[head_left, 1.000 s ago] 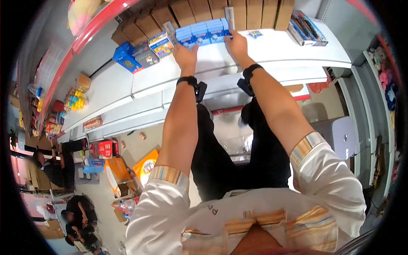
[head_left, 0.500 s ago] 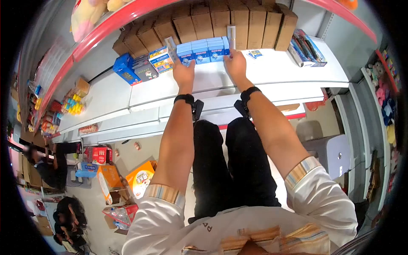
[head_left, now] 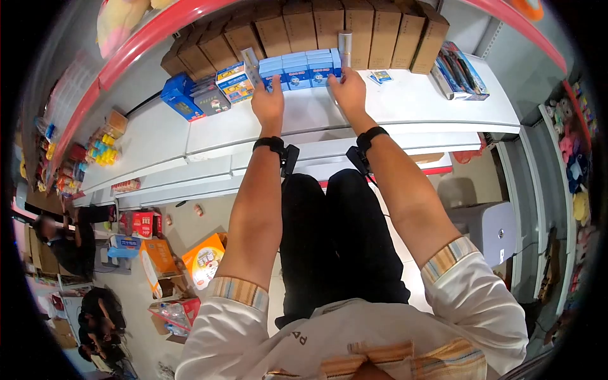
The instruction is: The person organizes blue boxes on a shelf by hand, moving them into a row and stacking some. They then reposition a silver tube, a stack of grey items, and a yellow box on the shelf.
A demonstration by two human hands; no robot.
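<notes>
A block of small blue boxes (head_left: 299,75) stands in short stacked columns on the white shelf. My left hand (head_left: 268,104) is closed at its left end, thumb pressed up against the front of the boxes. At the opposite end my right hand (head_left: 351,95) is closed too, its thumb by the lower right front corner. A silver metal strip (head_left: 251,59) rises from the fingers of my left hand, and a second upright silver strip (head_left: 345,47) stands at my right one. The fingertips behind the strips are hidden.
Tall brown cartons (head_left: 299,28) line the shelf back. Left are an orange-and-blue box (head_left: 235,82), a grey box (head_left: 211,96) and a blue box (head_left: 182,97). Right lie small blue-white cards (head_left: 380,76) and packaged toys (head_left: 460,73). Two people are at far left; a red shelf edge (head_left: 158,39) arches overhead.
My left thumb has shifted up and left onto the box fronts, and my right thumb has risen slightly. The boxes stay between both hands. The view has shifted a little.
</notes>
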